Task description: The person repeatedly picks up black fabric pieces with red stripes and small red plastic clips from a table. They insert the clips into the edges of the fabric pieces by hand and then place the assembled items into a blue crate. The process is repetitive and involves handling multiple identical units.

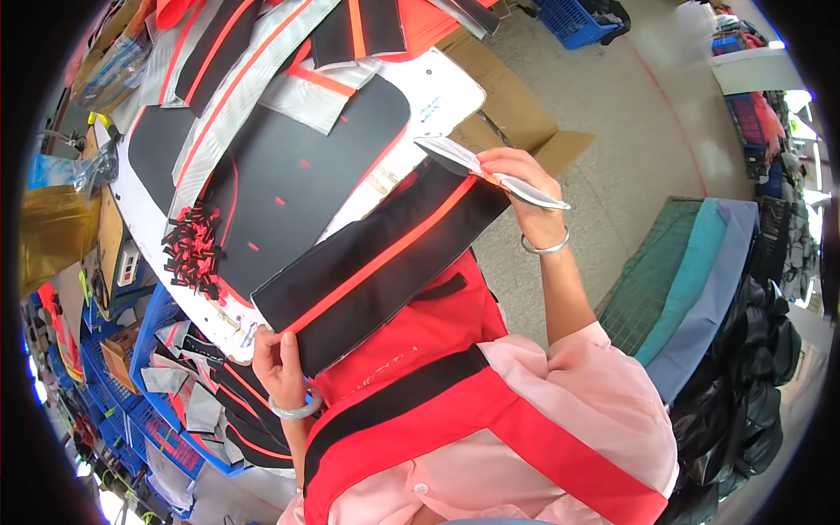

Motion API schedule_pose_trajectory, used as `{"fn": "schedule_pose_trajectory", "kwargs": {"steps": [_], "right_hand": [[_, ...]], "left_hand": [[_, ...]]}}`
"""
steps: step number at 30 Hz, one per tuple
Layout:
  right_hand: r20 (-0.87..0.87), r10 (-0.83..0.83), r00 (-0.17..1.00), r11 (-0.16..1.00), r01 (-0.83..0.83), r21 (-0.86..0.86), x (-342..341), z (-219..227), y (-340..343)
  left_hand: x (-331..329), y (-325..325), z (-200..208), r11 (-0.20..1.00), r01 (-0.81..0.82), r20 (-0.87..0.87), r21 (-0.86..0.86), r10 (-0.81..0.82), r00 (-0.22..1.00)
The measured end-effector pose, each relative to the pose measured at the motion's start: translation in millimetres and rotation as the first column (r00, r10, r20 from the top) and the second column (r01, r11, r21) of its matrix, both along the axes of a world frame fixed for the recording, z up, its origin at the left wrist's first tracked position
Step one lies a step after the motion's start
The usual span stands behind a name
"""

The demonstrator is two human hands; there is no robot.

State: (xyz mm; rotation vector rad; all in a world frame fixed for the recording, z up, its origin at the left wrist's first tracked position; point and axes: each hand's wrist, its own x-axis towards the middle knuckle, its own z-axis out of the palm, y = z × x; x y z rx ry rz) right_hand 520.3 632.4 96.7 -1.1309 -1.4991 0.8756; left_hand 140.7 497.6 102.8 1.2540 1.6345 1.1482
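Note:
A long black fabric panel [376,271] with an orange-red stripe down its length stretches slantwise in front of me, above my red apron. My left hand [282,367] pinches its near left end at the stripe, thumb on top. My right hand [528,194] is closed on the far right end, where the edge curls over and shows a pale grey underside. Part of the right fingers is hidden behind that fold. Beyond the panel lies a white work board [455,83] with large dark grey pieces [324,166] on it.
Grey and black striped strips [236,96] lie across the board's far side. A bundle of short red and black pieces [192,249] sits at its left. A blue crate [157,350] of striped pieces stands below left. Cardboard [516,92] lies beyond; a green-covered container [669,271] stands right.

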Motion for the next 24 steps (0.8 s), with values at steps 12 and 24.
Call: {"fn": "schedule_pose_trajectory", "kwargs": {"steps": [12, 24], "right_hand": [[-0.003, 0.089, 0.996, 0.992, -0.089, -0.092, 6.8, 8.3, 15.3], [-0.16, 0.424, 0.891, 0.771, -0.448, -0.452, -79.2, 22.2, 35.3]], "left_hand": [[12.7, 21.1, 5.9, 0.948, 0.31, -0.273, -0.077, -0.319, 0.908], [76.0, 121.2, 76.9, 0.855, 0.305, -0.401, 0.419, -0.127, 0.907]]}}
